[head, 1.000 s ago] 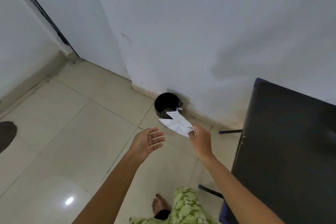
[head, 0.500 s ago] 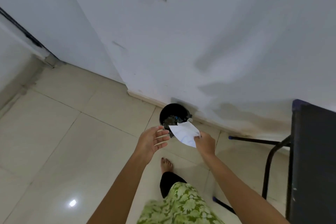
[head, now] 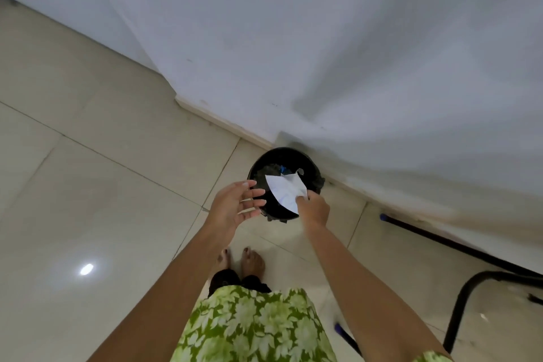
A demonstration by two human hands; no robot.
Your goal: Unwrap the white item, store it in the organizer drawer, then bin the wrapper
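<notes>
A small round black bin (head: 293, 154) stands on the tiled floor against the white wall, with dark rubbish and a bit of blue inside. My right hand (head: 313, 209) pinches a flat white paper wrapper (head: 284, 190) by its lower corner and holds it right above the bin's mouth. My left hand (head: 235, 206) hovers at the bin's left rim, fingers spread and empty, just short of the wrapper. The white item and the organizer drawer are out of view.
Black metal furniture legs (head: 458, 245) run along the floor at the right, one curving up at the lower right. My bare feet (head: 252, 261) stand just in front of the bin. Beige floor tiles stretch to the left.
I have stepped up to the bin and now look down on it. My right hand has carried the wrapper from in front of the bin to over its opening. My left hand stays open beside it.
</notes>
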